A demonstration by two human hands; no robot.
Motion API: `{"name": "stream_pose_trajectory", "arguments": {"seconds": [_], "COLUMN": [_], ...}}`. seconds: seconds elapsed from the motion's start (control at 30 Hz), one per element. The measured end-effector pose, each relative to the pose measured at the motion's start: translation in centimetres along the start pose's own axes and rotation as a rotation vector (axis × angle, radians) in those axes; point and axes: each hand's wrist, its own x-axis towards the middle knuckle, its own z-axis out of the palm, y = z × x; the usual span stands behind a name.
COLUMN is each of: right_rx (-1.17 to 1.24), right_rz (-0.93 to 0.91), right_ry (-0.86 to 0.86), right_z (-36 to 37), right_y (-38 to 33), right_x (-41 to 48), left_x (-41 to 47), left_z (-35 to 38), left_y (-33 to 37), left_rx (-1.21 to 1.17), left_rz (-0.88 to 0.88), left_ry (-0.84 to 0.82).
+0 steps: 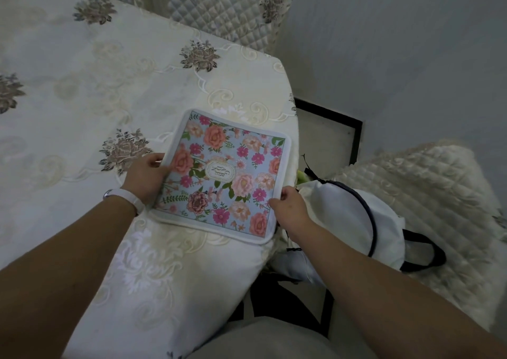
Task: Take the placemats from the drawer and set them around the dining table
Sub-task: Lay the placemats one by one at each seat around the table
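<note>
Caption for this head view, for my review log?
The left hand and right hand hold a floral placemat flat near the corner of the cloth-covered dining table.

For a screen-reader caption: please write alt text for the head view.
The left hand and right hand hold a floral placemat by opposite edges, lying on the tablecloth near its corner. A white bag rests on a quilted chair.

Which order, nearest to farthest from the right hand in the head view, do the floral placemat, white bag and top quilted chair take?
1. floral placemat: its near edge is pinched by the right hand.
2. white bag: just to the right.
3. quilted chair: top of the frame, farthest.
</note>
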Motion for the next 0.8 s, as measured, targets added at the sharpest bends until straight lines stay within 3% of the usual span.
{"name": "stream_pose_trajectory", "arguments": {"seconds": [0.2,0.27,0.37,0.47,0.53,0.63,0.8], "right_rx": [-0.033,-0.048,-0.247,-0.628,-0.814,-0.972,-1.03], "right_rz": [-0.055,-0.099,-0.247,-0.59,-0.711,-0.741,-0.78], "right_ry": [-0.005,0.037,0.142,0.134,0.048,-0.039,-0.083], "right_z": [-0.4,-0.5,-1.1,-1.0,-0.1,1.8,4.3], "right_y": [0.3,0.4,0.3,0.1,-0.1,-0.4,-2.2], "right_x": [0.2,0.4,0.9,1.5,1.7,2.6,5.3], "left_x": [-0.3,-0.3,-0.6,-1.2,-1.4,-1.2,1.3], "left_z": [0.9,1.2,1.8,3.1,4.4,6.6,9.1], "left_y": [-0.6,-0.8,-1.1,-1.0,-1.4,-2.0,-1.1], "left_rx": [-0.03,0.119,0.434,0.654,0.778,0.924,1.068], "left_rz": [-0.011,0.045,0.283,0.519,0.628,0.672,0.71], "left_ry": [0.106,0.15,0.185,0.067,-0.048,-0.148,-0.211]}}
